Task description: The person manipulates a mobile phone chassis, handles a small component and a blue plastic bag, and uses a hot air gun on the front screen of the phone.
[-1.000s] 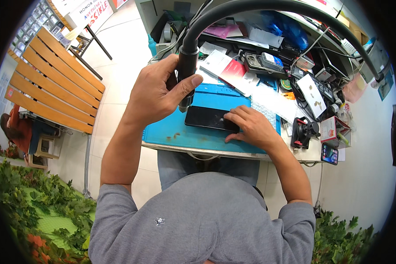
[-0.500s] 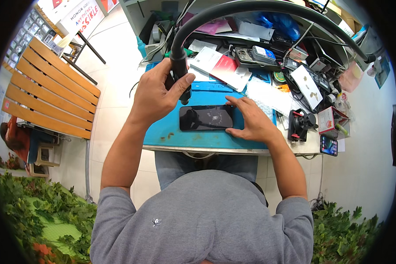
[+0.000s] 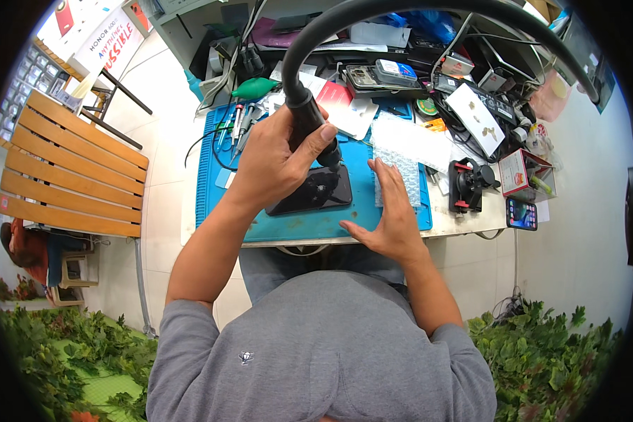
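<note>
Left hand [image 3: 278, 158] is closing around a black cylinder [image 3: 307, 116] at the end of a thick curved arm [image 3: 401, 5], thumb and fingers wrapped on it. Right hand [image 3: 394, 218] is holding nothing; thumb and fingers are standing wide apart. Dark phone [image 3: 322, 193] is lying on the blue mat [image 3: 299, 231], long axis running roughly left to right, right end slightly farther from the body. Left hand is partly covering its left portion in view; right hand is sitting just beyond its right end, thumb nearest the near right corner. Cylinder's tip is showing at the phone's far edge; contact cannot be told. Farther out, bubble wrap [image 3: 405, 184] is lying right of the phone, a green bulb [image 3: 254, 88] beyond the left hand.
</note>
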Motion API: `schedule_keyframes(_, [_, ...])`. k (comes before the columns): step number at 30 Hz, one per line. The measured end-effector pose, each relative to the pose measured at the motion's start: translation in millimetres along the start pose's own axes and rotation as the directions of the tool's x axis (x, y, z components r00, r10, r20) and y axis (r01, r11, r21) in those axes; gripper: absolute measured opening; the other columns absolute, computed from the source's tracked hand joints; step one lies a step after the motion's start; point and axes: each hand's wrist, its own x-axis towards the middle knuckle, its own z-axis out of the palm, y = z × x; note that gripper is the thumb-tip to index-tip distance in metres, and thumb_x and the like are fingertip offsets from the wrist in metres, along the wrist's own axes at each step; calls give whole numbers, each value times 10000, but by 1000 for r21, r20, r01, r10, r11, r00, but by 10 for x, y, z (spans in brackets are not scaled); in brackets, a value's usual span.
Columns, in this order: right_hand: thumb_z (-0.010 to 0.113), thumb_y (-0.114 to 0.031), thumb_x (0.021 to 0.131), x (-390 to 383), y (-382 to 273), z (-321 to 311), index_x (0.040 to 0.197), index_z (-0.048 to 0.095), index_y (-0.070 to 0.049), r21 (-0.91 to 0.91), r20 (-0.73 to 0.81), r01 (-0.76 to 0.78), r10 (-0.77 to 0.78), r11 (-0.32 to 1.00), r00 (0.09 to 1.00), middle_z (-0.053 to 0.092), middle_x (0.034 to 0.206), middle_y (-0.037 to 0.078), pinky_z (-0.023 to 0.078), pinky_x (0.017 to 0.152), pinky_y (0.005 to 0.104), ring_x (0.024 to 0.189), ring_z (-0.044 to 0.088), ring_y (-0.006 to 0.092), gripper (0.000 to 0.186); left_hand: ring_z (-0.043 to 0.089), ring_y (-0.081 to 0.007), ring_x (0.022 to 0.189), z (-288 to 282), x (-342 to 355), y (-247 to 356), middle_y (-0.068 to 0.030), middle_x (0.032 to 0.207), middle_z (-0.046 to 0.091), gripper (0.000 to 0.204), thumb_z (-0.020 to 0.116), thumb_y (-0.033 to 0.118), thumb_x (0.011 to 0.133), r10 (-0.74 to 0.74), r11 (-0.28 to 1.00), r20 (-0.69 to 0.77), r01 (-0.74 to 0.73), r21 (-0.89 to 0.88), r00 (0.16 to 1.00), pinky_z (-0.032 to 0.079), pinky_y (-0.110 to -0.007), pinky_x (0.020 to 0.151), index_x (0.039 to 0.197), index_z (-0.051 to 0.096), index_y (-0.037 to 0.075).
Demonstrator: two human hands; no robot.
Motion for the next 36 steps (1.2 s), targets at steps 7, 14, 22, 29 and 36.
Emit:
schedule_keyframes(7, [978,-260,774,-58,65,69,1665,367,83,52,-207,47,-35,998,978,620,1536,262,339,1323,575,1467,571,447,1134,569,-60,646,149,105,-49,-3,848,685,326,795,317,1080,25,999,38,-24,-28,999,425,-237,576,1180,719,15])
schedule_keyframes(14, [967,-271,785,-66,77,72,1656,379,79,40,-186,45,-37,998,982,668,1441,236,356,1309,601,1400,610,428,1108,577,-56,663,186,134,-8,-12,865,699,318,792,300,1083,50,999,23,-50,6,998,443,-250,594,1187,721,8])
schedule_keyframes(22, [958,-266,788,-53,49,67,1664,392,66,60,-143,-4,13,998,990,695,1388,211,339,1321,591,1367,638,390,1094,591,-57,649,184,90,35,-9,857,693,330,791,300,1082,-3,998,75,8,-68,997,466,-239,610,1193,719,-2])
schedule_keyframes(29, [873,-205,828,-60,84,115,1488,600,12,-151,-209,-39,7,988,978,663,1388,191,317,1300,644,1385,583,405,747,703,-105,833,121,82,9,-56,944,769,350,801,302,1076,-9,1000,102,8,18,995,561,-273,775,1207,715,-11])
schedule_keyframes(36, [792,-122,824,29,46,80,1367,674,-17,-309,-172,-148,98,940,980,608,1453,185,293,1292,679,1459,497,411,566,723,-123,865,81,88,55,-66,939,774,340,811,286,1068,-28,999,69,26,37,997,574,-291,828,1193,717,-16])
